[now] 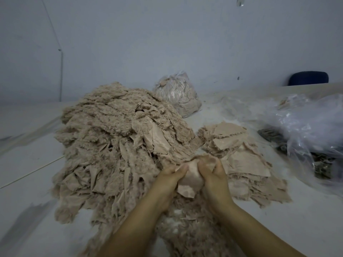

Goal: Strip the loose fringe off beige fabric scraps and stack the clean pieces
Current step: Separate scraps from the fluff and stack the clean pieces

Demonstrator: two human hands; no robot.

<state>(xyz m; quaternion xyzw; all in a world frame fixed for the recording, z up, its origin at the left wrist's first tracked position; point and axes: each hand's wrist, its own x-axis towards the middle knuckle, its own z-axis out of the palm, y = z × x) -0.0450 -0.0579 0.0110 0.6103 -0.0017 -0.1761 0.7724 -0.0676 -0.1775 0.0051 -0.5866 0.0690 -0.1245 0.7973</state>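
A beige fabric scrap (190, 179) is held between both hands at the lower middle. My left hand (168, 179) pinches its left edge and my right hand (213, 175) grips its upper right part, where fuzzy fringe shows. A large heap of fringed beige scraps (115, 138) lies to the left and behind. To the right of my hands sits a flatter stack of smoother beige pieces (239, 145). Loose fluff (189, 227) lies under my forearms.
A clear plastic bag stuffed with beige material (178, 95) stands behind the heap. A big crumpled clear plastic bag (308, 125) with dark grey material (272, 136) lies at the right. A dark blue chair back (308, 77) shows beyond the white table (33, 164).
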